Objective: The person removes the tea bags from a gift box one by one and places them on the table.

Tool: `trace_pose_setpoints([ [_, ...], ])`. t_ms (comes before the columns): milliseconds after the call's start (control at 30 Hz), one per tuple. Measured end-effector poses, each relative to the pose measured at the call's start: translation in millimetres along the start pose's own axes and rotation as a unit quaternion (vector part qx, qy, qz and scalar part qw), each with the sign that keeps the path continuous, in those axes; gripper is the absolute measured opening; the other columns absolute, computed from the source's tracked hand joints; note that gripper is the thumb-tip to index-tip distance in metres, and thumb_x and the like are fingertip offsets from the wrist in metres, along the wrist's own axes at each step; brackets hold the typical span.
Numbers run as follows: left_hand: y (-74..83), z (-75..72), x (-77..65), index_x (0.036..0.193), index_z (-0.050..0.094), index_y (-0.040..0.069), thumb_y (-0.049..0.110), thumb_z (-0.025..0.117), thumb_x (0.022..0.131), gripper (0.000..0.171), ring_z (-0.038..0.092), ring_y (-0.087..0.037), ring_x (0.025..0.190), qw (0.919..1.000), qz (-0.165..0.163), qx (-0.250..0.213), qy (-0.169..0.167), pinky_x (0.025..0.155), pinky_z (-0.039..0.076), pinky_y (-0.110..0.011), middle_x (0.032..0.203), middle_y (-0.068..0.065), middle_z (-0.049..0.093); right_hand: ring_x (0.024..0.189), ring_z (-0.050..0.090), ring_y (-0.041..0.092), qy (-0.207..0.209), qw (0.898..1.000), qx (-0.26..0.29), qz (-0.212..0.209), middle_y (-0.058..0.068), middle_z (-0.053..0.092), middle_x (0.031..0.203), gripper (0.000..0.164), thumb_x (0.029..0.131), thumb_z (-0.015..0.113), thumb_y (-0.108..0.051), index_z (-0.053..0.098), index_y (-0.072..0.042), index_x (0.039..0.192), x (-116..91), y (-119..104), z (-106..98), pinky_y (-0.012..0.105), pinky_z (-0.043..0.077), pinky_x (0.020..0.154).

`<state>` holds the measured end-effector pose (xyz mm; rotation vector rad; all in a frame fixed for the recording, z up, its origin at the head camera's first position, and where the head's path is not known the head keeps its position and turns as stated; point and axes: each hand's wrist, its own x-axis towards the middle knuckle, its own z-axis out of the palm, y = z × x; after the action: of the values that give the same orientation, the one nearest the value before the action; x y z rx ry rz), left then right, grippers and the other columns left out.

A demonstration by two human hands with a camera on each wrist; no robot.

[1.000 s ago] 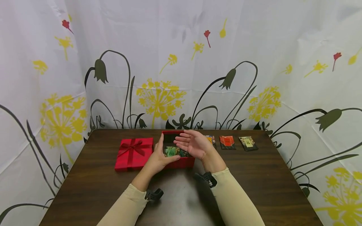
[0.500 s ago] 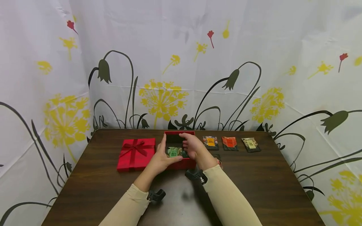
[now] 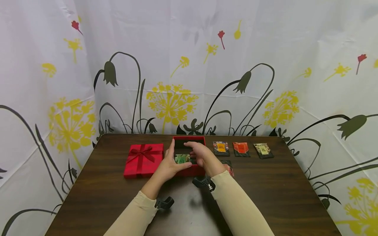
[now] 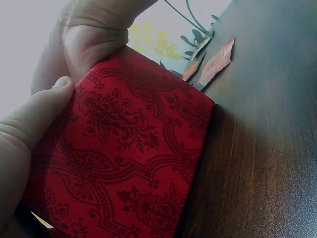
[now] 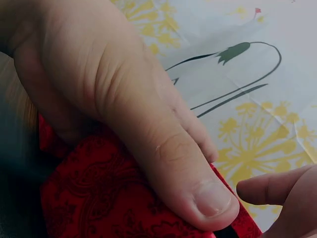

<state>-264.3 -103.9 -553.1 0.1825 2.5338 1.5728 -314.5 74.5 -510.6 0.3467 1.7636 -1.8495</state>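
A red patterned gift box (image 3: 193, 171), uncovered, stands at the back middle of the table. Inside it lies a green-labelled packet (image 3: 180, 159). My left hand (image 3: 168, 167) rests at the box's left front corner, fingers straight along the left side; its thumb (image 4: 52, 101) touches the front rim in the left wrist view. My right hand (image 3: 206, 158) reaches over the right side, fingers a little bent above the inside. Its thumb (image 5: 198, 193) stretches across the front edge in the right wrist view. Nothing shows between the right thumb and fingers; some fingertips are hidden.
Left of the box sits a red lid (image 3: 132, 168) with a bow. To the right lie a yellow-labelled packet (image 3: 221, 149), an orange packet (image 3: 241, 149) and a pale-labelled packet (image 3: 263, 150). Another packet (image 3: 229, 167) is partly behind my right forearm. A flowered curtain (image 3: 189, 65) hangs behind.
My right hand has turned from palm-open over the box to fingers bent down toward its inside, shifting slightly left. The left hand stays at the box corner. The view has shifted slightly.
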Motion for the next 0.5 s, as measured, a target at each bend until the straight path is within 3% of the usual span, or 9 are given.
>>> trace_pose_setpoints([
  [267, -2.2, 1.6, 1.6, 0.177, -0.008, 0.032, 0.053, 0.090, 0.086, 0.135, 0.037, -0.053, 0.157, 1.0000, 0.000, -0.001, 0.000, 0.122, 0.036, -0.074, 0.181, -0.021, 0.012, 0.149, 0.043, 0.048, -0.014, 0.999, -0.039, -0.010, 0.027, 0.042, 0.165, 0.072, 0.106, 0.065, -0.040, 0.046, 0.006, 0.158, -1.4, 1.0, 0.8, 0.061, 0.034, 0.127],
  [500, -0.9, 0.9, 0.9, 0.177, -0.008, 0.032, 0.050, 0.091, 0.086, 0.135, 0.030, -0.053, 0.161, 1.0000, 0.004, -0.006, 0.001, 0.124, 0.032, -0.075, 0.181, -0.023, 0.012, 0.145, 0.053, 0.044, -0.053, 0.995, -0.079, -0.015, 0.026, 0.054, 0.158, 0.067, 0.107, 0.061, -0.046, 0.060, 0.004, 0.150, -1.9, 2.5, 0.3, 0.057, 0.045, 0.122],
])
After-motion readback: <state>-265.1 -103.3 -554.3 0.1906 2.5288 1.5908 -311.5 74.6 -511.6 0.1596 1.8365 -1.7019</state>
